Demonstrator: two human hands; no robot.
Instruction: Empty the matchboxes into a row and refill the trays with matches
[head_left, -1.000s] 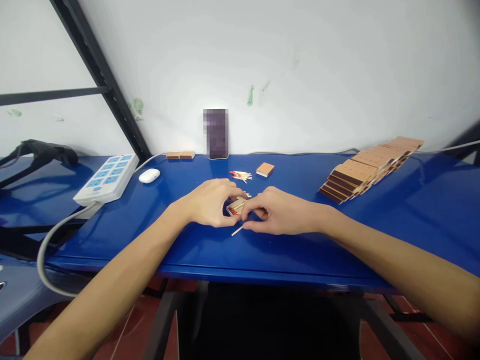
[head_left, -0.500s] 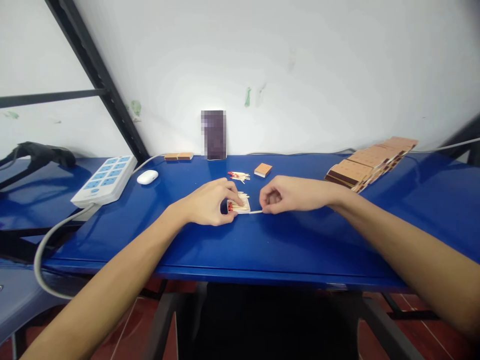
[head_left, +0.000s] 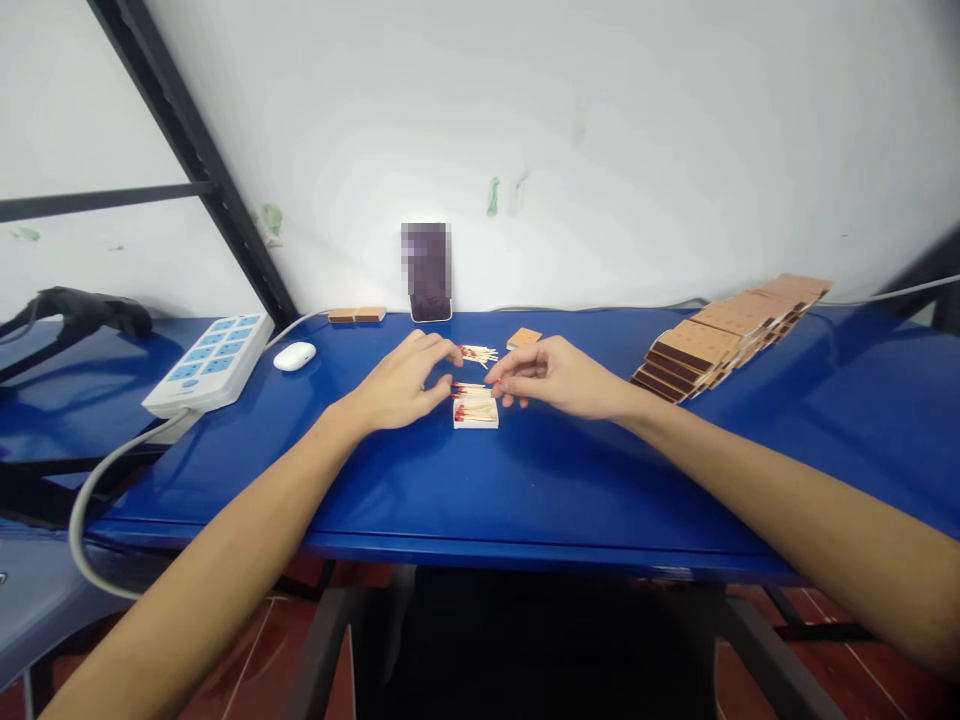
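A small white matchbox tray (head_left: pixel 476 426) with red-headed matches in it lies on the blue table. Just behind it is a row of loose matches (head_left: pixel 471 390), and a looser pile of matches (head_left: pixel 480 355) lies farther back. My left hand (head_left: pixel 405 382) is beside the row, thumb and forefinger apart, their tips close to the matches' red heads. From the right, my right hand (head_left: pixel 544 378) pinches with its fingertips at the other end of the row. A red tip shows between them, seemingly a match, mostly hidden.
A matchbox (head_left: pixel 524 338) sits behind my right hand. Flattened box cards (head_left: pixel 697 345) fan out at the right. A phone (head_left: pixel 429 285) leans on the wall, with two small boxes (head_left: pixel 357 315) to its left. A white earbud case (head_left: pixel 295 356) and a power strip (head_left: pixel 217 365) are farther left.
My left hand has let go of the tray and moved up and left. My right hand has moved from the tray's right side to the loose matches behind it.
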